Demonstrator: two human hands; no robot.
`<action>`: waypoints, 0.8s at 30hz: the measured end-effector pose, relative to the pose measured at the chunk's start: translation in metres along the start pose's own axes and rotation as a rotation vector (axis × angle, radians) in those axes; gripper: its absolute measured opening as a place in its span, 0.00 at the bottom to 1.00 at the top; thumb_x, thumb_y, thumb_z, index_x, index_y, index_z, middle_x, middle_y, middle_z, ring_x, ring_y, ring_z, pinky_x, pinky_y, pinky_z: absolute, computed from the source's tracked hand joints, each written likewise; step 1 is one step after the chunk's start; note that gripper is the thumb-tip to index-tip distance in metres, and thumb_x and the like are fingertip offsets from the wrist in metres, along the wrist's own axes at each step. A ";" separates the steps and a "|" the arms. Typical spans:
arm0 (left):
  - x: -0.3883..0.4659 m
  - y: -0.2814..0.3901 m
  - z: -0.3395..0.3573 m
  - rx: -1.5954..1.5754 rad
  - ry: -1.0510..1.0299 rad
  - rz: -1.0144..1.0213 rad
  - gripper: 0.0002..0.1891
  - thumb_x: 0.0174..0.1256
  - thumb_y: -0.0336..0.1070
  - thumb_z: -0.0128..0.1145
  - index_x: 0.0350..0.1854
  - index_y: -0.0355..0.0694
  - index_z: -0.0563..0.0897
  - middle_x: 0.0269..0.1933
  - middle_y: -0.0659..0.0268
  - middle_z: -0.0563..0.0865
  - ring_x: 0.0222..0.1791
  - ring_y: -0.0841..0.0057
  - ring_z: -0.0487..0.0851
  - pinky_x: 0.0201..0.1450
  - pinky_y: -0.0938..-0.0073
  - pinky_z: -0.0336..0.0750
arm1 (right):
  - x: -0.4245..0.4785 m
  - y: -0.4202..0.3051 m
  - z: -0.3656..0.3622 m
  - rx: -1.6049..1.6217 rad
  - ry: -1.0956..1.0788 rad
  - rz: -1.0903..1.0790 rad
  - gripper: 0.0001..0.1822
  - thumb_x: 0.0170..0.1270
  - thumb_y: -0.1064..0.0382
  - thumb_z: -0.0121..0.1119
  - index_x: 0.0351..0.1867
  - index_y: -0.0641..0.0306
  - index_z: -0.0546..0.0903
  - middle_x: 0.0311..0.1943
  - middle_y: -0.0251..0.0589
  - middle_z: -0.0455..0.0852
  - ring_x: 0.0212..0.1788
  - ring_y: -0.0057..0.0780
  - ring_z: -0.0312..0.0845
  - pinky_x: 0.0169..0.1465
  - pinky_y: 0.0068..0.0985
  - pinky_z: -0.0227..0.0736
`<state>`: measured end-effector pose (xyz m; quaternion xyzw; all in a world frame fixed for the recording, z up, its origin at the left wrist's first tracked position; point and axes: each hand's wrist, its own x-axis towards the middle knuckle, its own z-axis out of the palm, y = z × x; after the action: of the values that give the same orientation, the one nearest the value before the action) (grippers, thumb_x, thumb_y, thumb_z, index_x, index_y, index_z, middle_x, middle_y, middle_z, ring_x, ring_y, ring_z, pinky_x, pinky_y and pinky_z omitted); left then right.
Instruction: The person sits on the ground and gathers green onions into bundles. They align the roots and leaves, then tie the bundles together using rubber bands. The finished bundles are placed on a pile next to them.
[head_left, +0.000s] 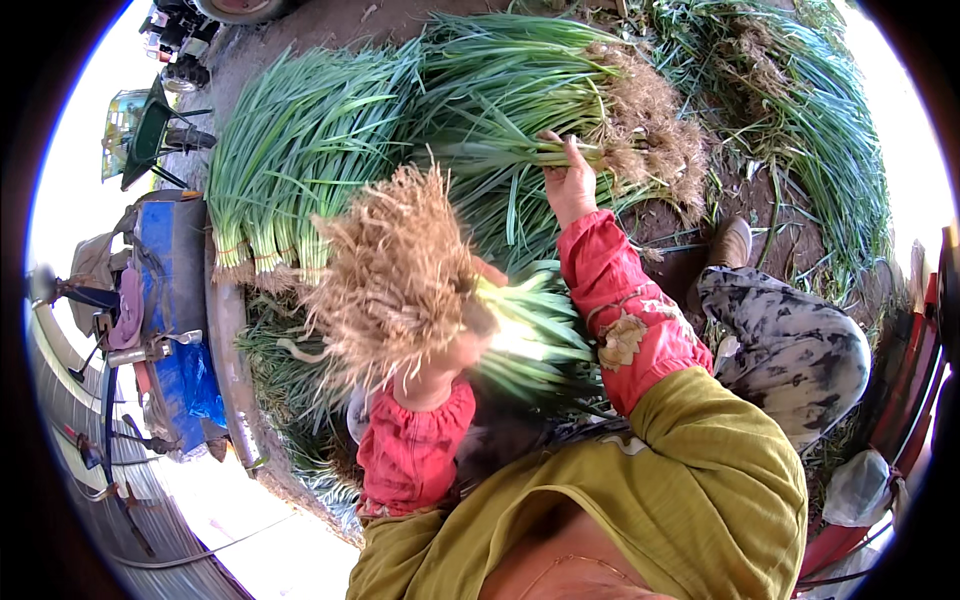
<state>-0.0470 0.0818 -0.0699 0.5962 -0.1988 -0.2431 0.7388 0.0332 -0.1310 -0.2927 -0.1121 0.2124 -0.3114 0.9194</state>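
Observation:
My left hand (454, 349) is wrapped around a thick bunch of leafy alliums (517, 326), probably green garlic. The bunch's dry brown roots (390, 277) point up and left toward the camera and partly hide the hand; its green leaves trail to the right. Farther forward, my right hand (568, 180) grips a few allium stalks (555, 155) just below their roots, over a loose heap of the same plants (517, 82). The roots of that heap (645, 97) lie to the right. Red sleeves cover both forearms.
Tied allium bundles (300, 165) lie at the left beside a concrete ledge (229, 322). More loose greens (832, 150) are heaped at the right. A blue-sided vehicle (169, 240) and a green wheelbarrow (154, 135) stand left. My bent leg (787, 352) is at the right.

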 end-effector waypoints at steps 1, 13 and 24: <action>0.001 0.004 0.004 0.024 0.032 0.013 0.36 0.44 0.29 0.64 0.60 0.36 0.64 0.47 0.53 0.77 0.47 0.62 0.78 0.52 0.63 0.74 | -0.007 -0.009 0.008 -0.062 -0.107 -0.005 0.14 0.67 0.58 0.54 0.47 0.65 0.73 0.43 0.49 0.84 0.46 0.38 0.80 0.52 0.35 0.73; -0.002 0.041 0.016 -0.009 -0.103 0.072 0.26 0.43 0.40 0.65 0.48 0.36 0.78 0.42 0.61 0.83 0.43 0.74 0.80 0.47 0.72 0.74 | -0.120 -0.221 0.202 -0.994 -1.032 0.190 0.14 0.61 0.59 0.63 0.38 0.67 0.75 0.20 0.35 0.77 0.16 0.17 0.70 0.19 0.14 0.64; -0.011 0.038 0.066 -0.203 -0.300 0.012 0.25 0.41 0.37 0.64 0.46 0.34 0.77 0.39 0.61 0.83 0.38 0.75 0.80 0.41 0.78 0.74 | -0.188 -0.222 0.160 -1.380 -1.133 0.527 0.15 0.66 0.53 0.57 0.34 0.66 0.79 0.22 0.34 0.83 0.23 0.23 0.81 0.26 0.20 0.76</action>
<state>-0.0894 0.0433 -0.0193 0.4745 -0.2847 -0.3438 0.7587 -0.1440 -0.1756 -0.0157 -0.7174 -0.1112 0.2038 0.6568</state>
